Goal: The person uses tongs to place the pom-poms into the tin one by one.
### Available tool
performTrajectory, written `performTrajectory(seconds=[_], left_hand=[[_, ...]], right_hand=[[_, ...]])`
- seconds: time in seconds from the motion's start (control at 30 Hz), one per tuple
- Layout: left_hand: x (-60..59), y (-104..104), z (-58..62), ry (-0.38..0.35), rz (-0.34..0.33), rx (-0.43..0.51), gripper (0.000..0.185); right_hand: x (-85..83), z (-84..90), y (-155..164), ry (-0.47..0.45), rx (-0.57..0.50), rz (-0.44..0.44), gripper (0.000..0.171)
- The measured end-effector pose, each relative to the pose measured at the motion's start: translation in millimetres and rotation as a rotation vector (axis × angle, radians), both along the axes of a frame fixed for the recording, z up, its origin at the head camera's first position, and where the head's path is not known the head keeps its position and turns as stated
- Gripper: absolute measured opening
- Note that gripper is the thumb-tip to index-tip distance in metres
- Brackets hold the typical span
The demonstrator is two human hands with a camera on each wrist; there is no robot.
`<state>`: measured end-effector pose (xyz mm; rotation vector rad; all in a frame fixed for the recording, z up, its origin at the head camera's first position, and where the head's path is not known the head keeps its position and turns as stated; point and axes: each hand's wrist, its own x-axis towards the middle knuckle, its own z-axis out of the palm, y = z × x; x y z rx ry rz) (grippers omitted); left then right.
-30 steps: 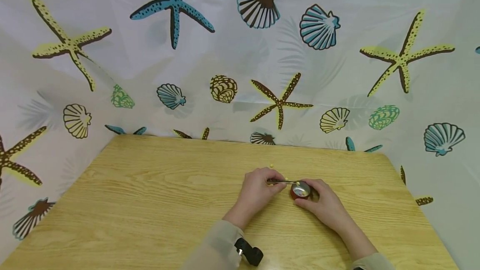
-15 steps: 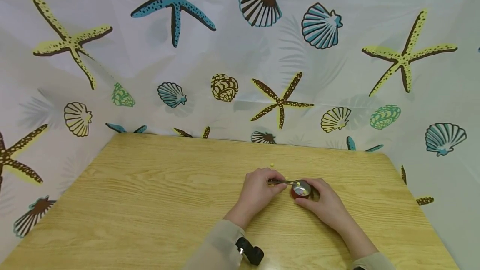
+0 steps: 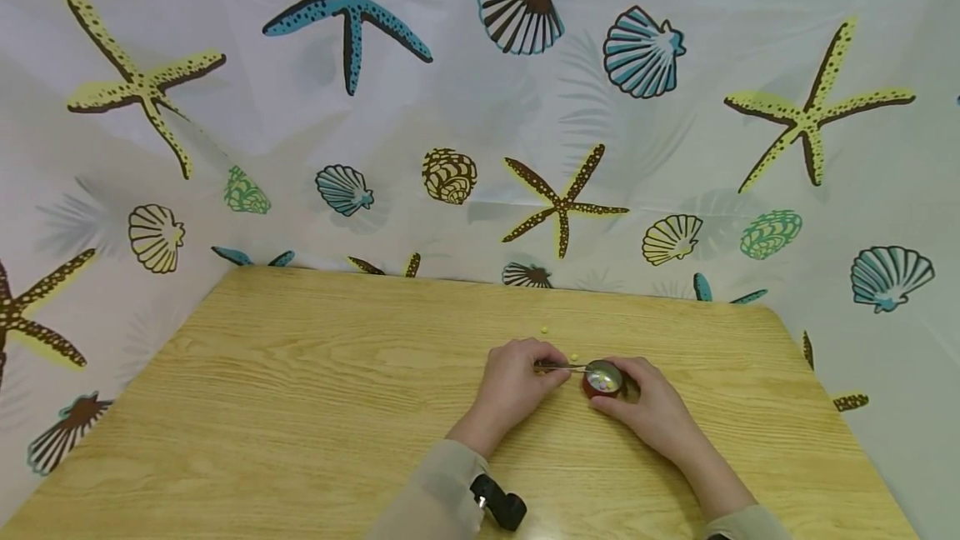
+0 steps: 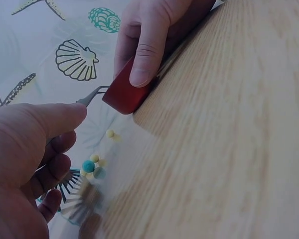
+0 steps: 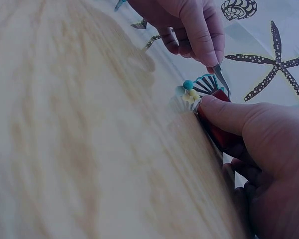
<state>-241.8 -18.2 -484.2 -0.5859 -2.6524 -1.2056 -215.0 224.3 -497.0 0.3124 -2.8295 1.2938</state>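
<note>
My left hand pinches a pair of metal tweezers between thumb and index finger. Their bent tips reach over the rim of a small round red tin with a shiny inside. Several tiny coloured beads, yellow and pink among them, lie in the tin. My right hand holds the tin from its right side, thumb toward the near edge and fingers round the back. In the right wrist view, the right thumb lies along the tin's red wall.
Loose on the wood-grain table, beyond the left hand, lie a yellow bead and another yellow bead close to the tin. A teal bead sits among yellow ones. A sheet printed with shells and starfish stands behind the table.
Earlier a yellow bead showed at the tweezers' tips over the tin; now the tips are bare and have drawn slightly left. The right hand keeps its place on the tin.
</note>
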Motion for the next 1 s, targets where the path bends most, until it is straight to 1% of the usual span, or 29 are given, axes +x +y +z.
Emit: performTrajectory(seconds=[0.1, 0.27, 0.47, 0.63, 0.73, 1.0], left_hand=[[-0.9, 0.0, -0.7, 0.001, 0.003, 0.008, 0.004], [-3.8, -2.4, -0.3, -0.010, 0.012, 0.049, 0.005], [-10.4, -12.8, 4.3, -0.024, 0.045, 0.088, 0.005], [-18.6, -23.6, 9.8, -0.023, 0.088, 0.115, 0.005], [-24.9, -29.1, 9.9, -0.020, 0.110, 0.119, 0.004], [-40.0, -36.7, 5.1, -0.040, 0.133, 0.131, 0.008]], right_hand=[[-0.1, -0.5, 0.6, -0.002, -0.003, 0.000, 0.064], [-0.5, -1.0, 1.3, 0.003, -0.004, 0.000, 0.064], [-0.4, -0.8, 1.1, 0.001, -0.009, 0.002, 0.064], [-0.3, 0.1, 0.6, 0.000, -0.009, 0.004, 0.065], [-0.2, 0.4, 0.8, -0.006, -0.008, 0.004, 0.065], [-0.2, 0.5, 1.7, -0.004, -0.017, 0.006, 0.064]])
